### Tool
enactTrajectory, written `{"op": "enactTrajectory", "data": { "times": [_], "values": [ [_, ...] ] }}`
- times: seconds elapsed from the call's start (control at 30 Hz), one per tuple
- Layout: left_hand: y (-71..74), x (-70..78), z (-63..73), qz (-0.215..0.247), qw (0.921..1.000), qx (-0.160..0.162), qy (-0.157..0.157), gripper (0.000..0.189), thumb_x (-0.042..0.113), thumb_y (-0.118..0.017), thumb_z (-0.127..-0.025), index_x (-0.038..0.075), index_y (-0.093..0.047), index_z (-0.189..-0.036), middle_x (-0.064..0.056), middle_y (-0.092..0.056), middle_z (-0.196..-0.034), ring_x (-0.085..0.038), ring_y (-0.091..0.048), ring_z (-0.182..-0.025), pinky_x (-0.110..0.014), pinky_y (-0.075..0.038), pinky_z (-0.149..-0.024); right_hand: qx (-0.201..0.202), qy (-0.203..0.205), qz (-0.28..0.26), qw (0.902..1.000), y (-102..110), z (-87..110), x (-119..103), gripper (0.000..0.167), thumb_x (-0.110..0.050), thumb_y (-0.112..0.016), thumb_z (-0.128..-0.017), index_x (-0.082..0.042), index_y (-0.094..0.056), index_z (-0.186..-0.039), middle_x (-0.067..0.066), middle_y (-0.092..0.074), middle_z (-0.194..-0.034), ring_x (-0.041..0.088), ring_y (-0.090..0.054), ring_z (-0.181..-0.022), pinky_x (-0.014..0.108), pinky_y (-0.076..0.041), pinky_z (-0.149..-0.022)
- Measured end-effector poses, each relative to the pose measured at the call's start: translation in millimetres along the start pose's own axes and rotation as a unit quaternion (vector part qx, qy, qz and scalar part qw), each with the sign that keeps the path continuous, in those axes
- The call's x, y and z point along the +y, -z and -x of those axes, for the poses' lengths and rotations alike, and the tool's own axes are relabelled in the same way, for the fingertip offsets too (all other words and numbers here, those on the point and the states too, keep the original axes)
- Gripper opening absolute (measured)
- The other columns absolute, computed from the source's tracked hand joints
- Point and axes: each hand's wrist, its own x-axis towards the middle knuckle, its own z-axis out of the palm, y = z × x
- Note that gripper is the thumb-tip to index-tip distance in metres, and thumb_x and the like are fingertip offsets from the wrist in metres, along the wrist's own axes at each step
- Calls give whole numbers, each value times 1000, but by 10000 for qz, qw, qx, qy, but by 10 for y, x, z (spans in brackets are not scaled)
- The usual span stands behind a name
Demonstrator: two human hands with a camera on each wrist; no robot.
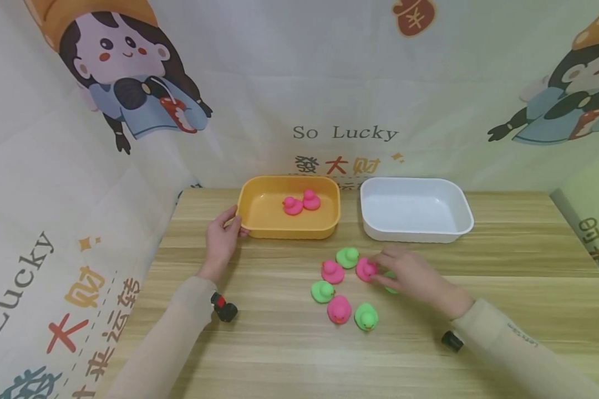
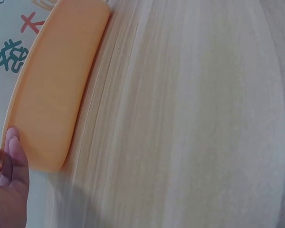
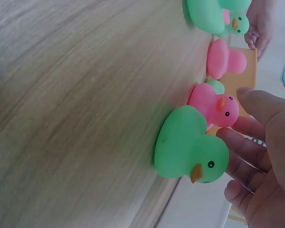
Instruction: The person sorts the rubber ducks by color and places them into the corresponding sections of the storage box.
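Observation:
At its left end, my left hand [image 1: 222, 241] holds the rim of the yellow plastic basin [image 1: 289, 234], thumb and fingers at the edge. Two pink rubber ducks [image 1: 293, 206] lie inside the basin. My right hand [image 1: 413, 275] reaches over the table, thumb and fingertips spread around the head of a pink rubber duck [image 3: 213, 105] standing on the wood. Whether they touch it is unclear. A green rubber duck [image 3: 183, 145] stands just beside that one, partly under my right hand in the head view.
A white plastic basin [image 1: 416, 235] stands right of the yellow one, against the printed cloth [image 1: 259, 94] backdrop. Nearer me on the wooden table [image 1: 279, 354] are more pink ducks [image 1: 339, 309] and green ducks [image 1: 366, 317], loosely grouped.

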Motion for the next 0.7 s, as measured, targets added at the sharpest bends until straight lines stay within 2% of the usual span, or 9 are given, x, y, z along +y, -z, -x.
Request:
{"op": "enactTrajectory", "data": {
  "times": [0.23, 0.53, 0.7],
  "values": [
    [13, -13, -11, 78, 9999, -48, 87, 48, 8, -50, -110, -2, -42, -155, -24, -51, -153, 0, -66, -69, -18, -62, -73, -126, -150, -4, 9998, -20, -28, -8, 27, -21, -82, -91, -5, -75, -112, 1, -70, -95, 16, -66, -88, 35, -61, -79],
    [-11, 3, 17, 52, 9999, 48, -104, 45, 5, -50, -109, -5, -45, -153, -27, -55, -147, 1, -66, -69, -16, -61, -72, -320, -229, -48, 9992, -25, -78, -8, 22, -22, -78, -95, -8, -75, -111, 1, -71, -98, 20, -68, -91, 39, -61, -84],
    [-17, 5, 17, 93, 9999, 94, -108, 45, 5, -50, -109, -6, -46, -152, -28, -57, -145, 2, -65, -67, -15, -61, -71, -457, -278, -136, 9985, -7, -97, -10, 21, -22, -77, -96, -8, -75, -111, 1, -72, -100, 21, -69, -94, 41, -61, -87]
  ]
}}
